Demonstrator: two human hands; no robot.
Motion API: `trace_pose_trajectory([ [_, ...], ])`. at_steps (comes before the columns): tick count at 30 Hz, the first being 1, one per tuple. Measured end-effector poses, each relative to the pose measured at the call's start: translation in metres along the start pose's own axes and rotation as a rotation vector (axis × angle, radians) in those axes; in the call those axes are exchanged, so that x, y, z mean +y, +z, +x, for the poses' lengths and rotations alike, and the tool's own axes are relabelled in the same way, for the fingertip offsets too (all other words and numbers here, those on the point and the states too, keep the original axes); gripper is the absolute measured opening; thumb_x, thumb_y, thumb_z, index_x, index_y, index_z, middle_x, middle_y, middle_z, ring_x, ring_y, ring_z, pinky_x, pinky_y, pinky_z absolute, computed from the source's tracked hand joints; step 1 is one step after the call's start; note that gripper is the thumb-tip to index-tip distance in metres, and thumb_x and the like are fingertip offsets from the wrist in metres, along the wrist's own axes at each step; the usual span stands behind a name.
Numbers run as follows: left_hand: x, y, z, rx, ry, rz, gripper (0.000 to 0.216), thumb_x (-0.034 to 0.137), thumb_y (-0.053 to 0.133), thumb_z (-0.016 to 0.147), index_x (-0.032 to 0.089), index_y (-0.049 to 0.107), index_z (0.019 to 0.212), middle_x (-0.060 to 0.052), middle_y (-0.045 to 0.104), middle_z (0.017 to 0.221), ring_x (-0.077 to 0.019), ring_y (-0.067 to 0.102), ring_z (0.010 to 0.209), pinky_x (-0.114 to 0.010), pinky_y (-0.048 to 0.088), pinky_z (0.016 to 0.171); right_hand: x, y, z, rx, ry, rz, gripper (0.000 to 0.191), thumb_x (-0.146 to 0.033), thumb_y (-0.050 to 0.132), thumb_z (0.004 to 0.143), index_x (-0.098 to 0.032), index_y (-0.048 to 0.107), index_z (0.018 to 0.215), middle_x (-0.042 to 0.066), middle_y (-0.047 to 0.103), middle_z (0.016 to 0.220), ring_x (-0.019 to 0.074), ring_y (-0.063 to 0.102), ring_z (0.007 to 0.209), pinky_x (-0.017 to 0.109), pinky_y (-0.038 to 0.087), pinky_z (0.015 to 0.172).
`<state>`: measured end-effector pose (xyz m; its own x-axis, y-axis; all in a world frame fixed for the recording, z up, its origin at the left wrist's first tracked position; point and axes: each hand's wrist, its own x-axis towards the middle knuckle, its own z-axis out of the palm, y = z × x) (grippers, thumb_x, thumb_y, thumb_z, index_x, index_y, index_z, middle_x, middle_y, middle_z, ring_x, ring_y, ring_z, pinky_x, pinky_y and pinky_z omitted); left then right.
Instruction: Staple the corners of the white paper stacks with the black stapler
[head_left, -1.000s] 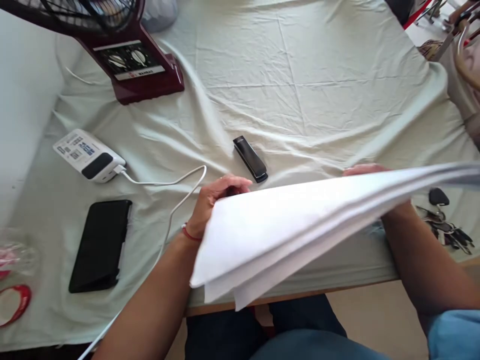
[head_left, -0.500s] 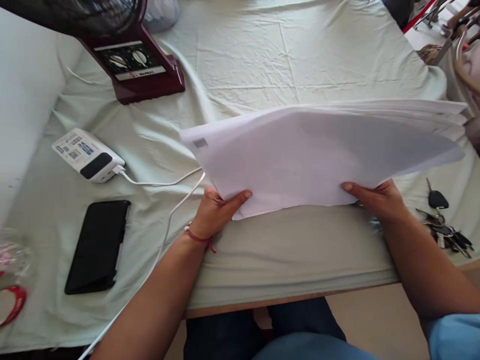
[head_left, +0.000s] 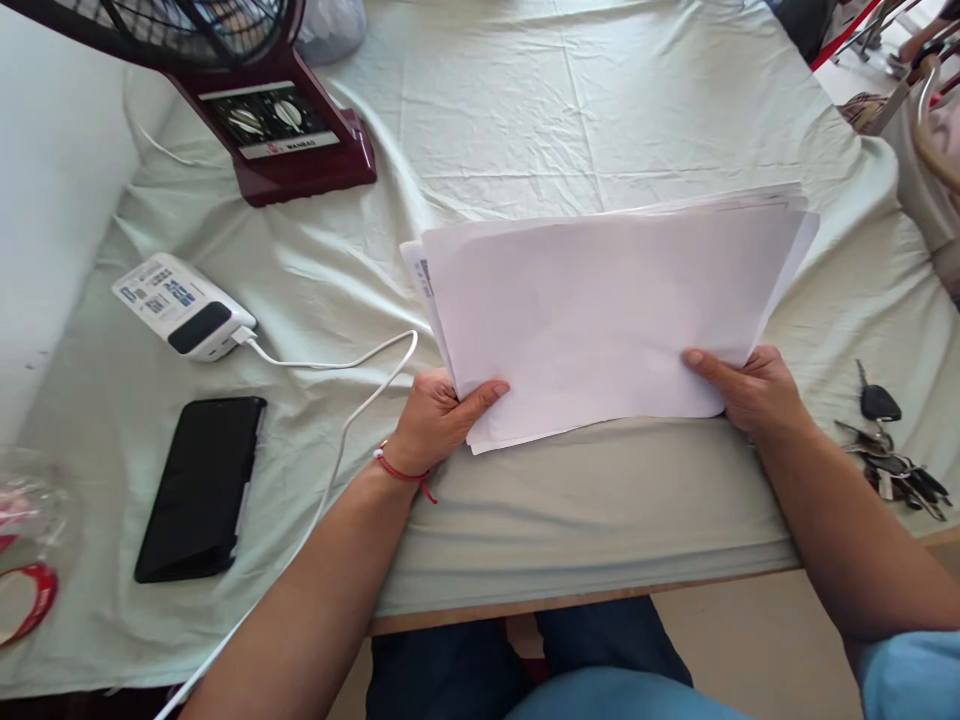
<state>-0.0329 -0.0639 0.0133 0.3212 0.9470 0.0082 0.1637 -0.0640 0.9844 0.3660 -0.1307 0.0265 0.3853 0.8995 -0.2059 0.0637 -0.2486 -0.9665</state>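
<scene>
Both hands hold a small stack of white paper sheets (head_left: 600, 310) in front of me over the table. My left hand (head_left: 446, 420) is closed on the lower left corner, thumb on top and fingers hidden beneath. At the lower right, my right hand (head_left: 754, 388) grips the stack the same way, its thumb lying on the top sheet. The top sheet looks blank; a small printed mark shows on a sheet under it at the left edge. The sheets are slightly fanned, with uneven edges at the left, top and right.
Left of the sheets lie a white power bank (head_left: 184, 305) with a white cable (head_left: 352, 415) and a black phone (head_left: 201, 490). A maroon fan (head_left: 300, 150) stands behind. A bunch of keys (head_left: 900, 465) lies at the right, a red tape roll (head_left: 41, 600) at far left.
The sheets were bowed, with their right end flaring far out to the right; now they lie flatter and closer together. Both hands keep nearly the same places.
</scene>
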Motion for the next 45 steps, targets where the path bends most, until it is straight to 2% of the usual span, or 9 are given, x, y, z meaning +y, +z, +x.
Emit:
trace_pose_trajectory([
  [3, 0.002, -0.001, 0.001, -0.026, -0.029, -0.048, 0.048, 0.057, 0.103, 0.088, 0.016, 0.082, 0.075, -0.007, 0.079, 0.081, -0.0171, 0.065, 0.075, -0.026, 0.055, 0.063, 0.001, 0.003, 0.001, 0.048, 0.026, 0.07, 0.054, -0.064, 0.118, 0.064, -0.028, 0.091, 0.093, 0.004, 0.091, 0.103, 0.0216, 0.084, 0.085, 0.033, 0.074, 0.071],
  [5, 0.001, 0.0, 0.003, -0.017, -0.015, -0.142, 0.041, 0.051, 0.108, 0.086, 0.018, 0.087, 0.101, -0.003, 0.081, 0.087, -0.0161, 0.069, 0.078, -0.025, 0.06, 0.069, 0.0, 0.006, 0.003, 0.099, 0.037, 0.136, 0.056, -0.062, 0.119, 0.06, -0.027, 0.09, 0.093, 0.003, 0.091, 0.103, 0.022, 0.086, 0.087, 0.034, 0.076, 0.075],
  [9, -0.009, 0.001, 0.006, -0.008, 0.074, -0.257, 0.091, 0.039, 0.112, 0.085, 0.035, 0.065, 0.162, 0.009, 0.065, 0.081, -0.0098, 0.06, 0.067, -0.019, 0.054, 0.065, -0.006, 0.01, 0.008, 0.222, 0.048, 0.248, 0.062, -0.054, 0.122, 0.054, -0.027, 0.088, 0.099, 0.003, 0.093, 0.114, 0.0238, 0.089, 0.099, 0.036, 0.08, 0.088],
  [12, -0.017, 0.001, 0.006, -0.044, 0.113, -0.244, 0.1, 0.04, 0.108, 0.092, 0.041, 0.053, 0.176, 0.01, 0.059, 0.082, -0.0091, 0.056, 0.064, -0.021, 0.055, 0.066, -0.009, 0.011, 0.01, 0.252, 0.052, 0.276, 0.066, -0.052, 0.123, 0.052, -0.025, 0.088, 0.1, 0.005, 0.093, 0.119, 0.0249, 0.089, 0.103, 0.037, 0.08, 0.092],
  [17, -0.016, -0.001, 0.004, -0.076, 0.178, -0.284, 0.082, 0.044, 0.098, 0.101, 0.042, 0.058, 0.173, 0.005, 0.063, 0.093, -0.0088, 0.06, 0.072, -0.021, 0.057, 0.071, -0.004, 0.01, 0.008, 0.234, 0.038, 0.242, 0.059, -0.051, 0.121, 0.061, -0.024, 0.088, 0.102, 0.004, 0.093, 0.116, 0.0232, 0.09, 0.103, 0.033, 0.08, 0.091],
  [23, -0.006, -0.001, 0.006, -0.068, 0.206, -0.272, 0.071, 0.06, 0.093, 0.105, 0.036, 0.065, 0.166, 0.003, 0.066, 0.082, -0.0114, 0.056, 0.063, -0.024, 0.052, 0.061, 0.002, 0.009, 0.008, 0.184, -0.024, 0.155, 0.054, -0.057, 0.116, 0.069, -0.026, 0.087, 0.103, 0.006, 0.093, 0.119, 0.0275, 0.09, 0.109, 0.037, 0.08, 0.091],
  [30, 0.0, 0.0, 0.005, -0.023, 0.129, -0.242, 0.069, 0.054, 0.095, 0.104, 0.037, 0.067, 0.165, 0.003, 0.064, 0.081, -0.0129, 0.056, 0.063, -0.025, 0.049, 0.059, -0.005, 0.013, 0.004, 0.218, 0.021, 0.202, 0.06, -0.051, 0.121, 0.058, -0.02, 0.089, 0.099, 0.008, 0.093, 0.118, 0.0221, 0.088, 0.1, 0.028, 0.076, 0.091],
  [37, 0.002, 0.0, 0.004, -0.018, 0.117, -0.26, 0.055, 0.049, 0.099, 0.1, 0.036, 0.082, 0.151, 0.002, 0.065, 0.082, -0.0134, 0.053, 0.066, -0.026, 0.047, 0.059, -0.006, 0.011, 0.004, 0.205, -0.011, 0.18, 0.058, -0.05, 0.12, 0.062, -0.02, 0.091, 0.102, 0.009, 0.093, 0.123, 0.0218, 0.088, 0.104, 0.026, 0.075, 0.094],
  [45, 0.008, 0.001, 0.005, 0.032, 0.115, -0.225, 0.043, 0.051, 0.104, 0.096, 0.029, 0.095, 0.131, 0.001, 0.068, 0.079, -0.0109, 0.054, 0.06, -0.024, 0.047, 0.054, -0.011, 0.007, 0.001, 0.164, 0.098, 0.135, 0.067, -0.056, 0.122, 0.049, -0.018, 0.09, 0.093, 0.011, 0.093, 0.11, 0.0204, 0.084, 0.087, 0.027, 0.073, 0.076],
])
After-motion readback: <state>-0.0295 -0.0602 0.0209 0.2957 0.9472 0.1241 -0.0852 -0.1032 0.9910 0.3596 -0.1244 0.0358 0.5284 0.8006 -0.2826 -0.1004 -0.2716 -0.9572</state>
